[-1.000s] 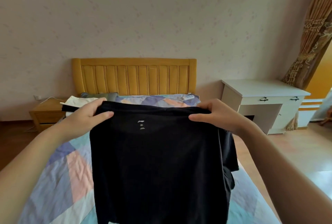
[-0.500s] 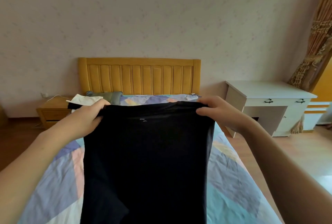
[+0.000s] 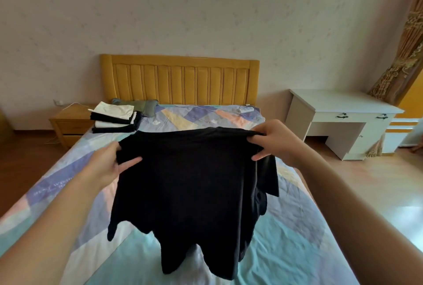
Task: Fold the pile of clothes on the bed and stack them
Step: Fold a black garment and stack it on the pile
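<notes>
Currently: black shirt [image 3: 190, 181] held up over the bed [image 3: 286, 239], gripped at both top corners.

Shirt hangs in folds, its lower hem uneven; its collar and front cannot be made out. Left hand [image 3: 107, 165] pinches the left corner, index finger extended along the cloth. Right hand [image 3: 272, 140] grips the right corner, fingers curled over the edge. A folded stack [image 3: 114, 120] sits near the headboard [image 3: 180, 79], by a nightstand [image 3: 68, 124].

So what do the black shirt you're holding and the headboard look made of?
Black shirt: thin, matte knit, probably cotton or a blend; it drapes limply and shows no sheen. Headboard: yellowish wood frame with glossy vertical panels, maybe lacquered or padded; I cannot tell.
</notes>
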